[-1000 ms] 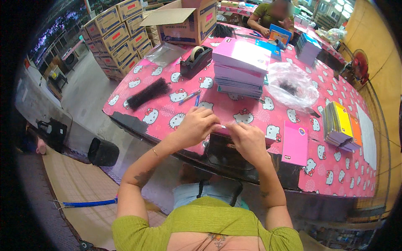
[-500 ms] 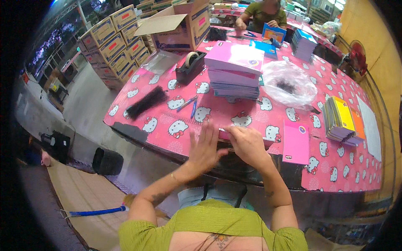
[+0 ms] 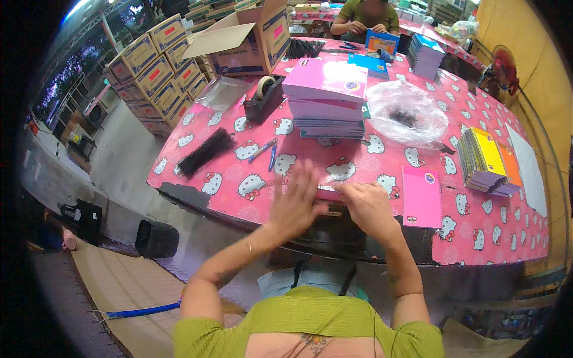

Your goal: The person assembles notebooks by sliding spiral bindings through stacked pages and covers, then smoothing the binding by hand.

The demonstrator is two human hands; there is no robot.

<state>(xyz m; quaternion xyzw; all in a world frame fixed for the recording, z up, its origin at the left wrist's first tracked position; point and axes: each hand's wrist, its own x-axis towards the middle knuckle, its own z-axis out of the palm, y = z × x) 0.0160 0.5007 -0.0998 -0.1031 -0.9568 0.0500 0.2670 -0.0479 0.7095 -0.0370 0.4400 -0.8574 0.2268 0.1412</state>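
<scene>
My left hand [image 3: 294,196] lies flat with its fingers stretched out, somewhat smeared by motion, over the table's near edge. Out past its fingers on the left shows a short bit of thin spiral coil [image 3: 272,182]. My right hand [image 3: 371,207] has its fingers closed on the edge of a pink notebook [image 3: 327,188], most of which both hands hide. Beyond them stands a tall stack of pink notebooks [image 3: 325,83]. A single pink spiral notebook [image 3: 421,197] lies flat to the right of my right hand.
Left of the stack are a black tape dispenser [image 3: 264,101], pliers [image 3: 262,152] and a bundle of black coils [image 3: 206,152]. A plastic bag [image 3: 406,113], yellow notebooks [image 3: 482,158] and an open carton [image 3: 245,53] stand around. Across the table a person [image 3: 367,21] handles a blue notebook [image 3: 382,42].
My left hand has slid slightly forward over the notebook's edge, and less coil shows beside it. The right hand keeps its grip. The person opposite now has both hands at the blue notebook.
</scene>
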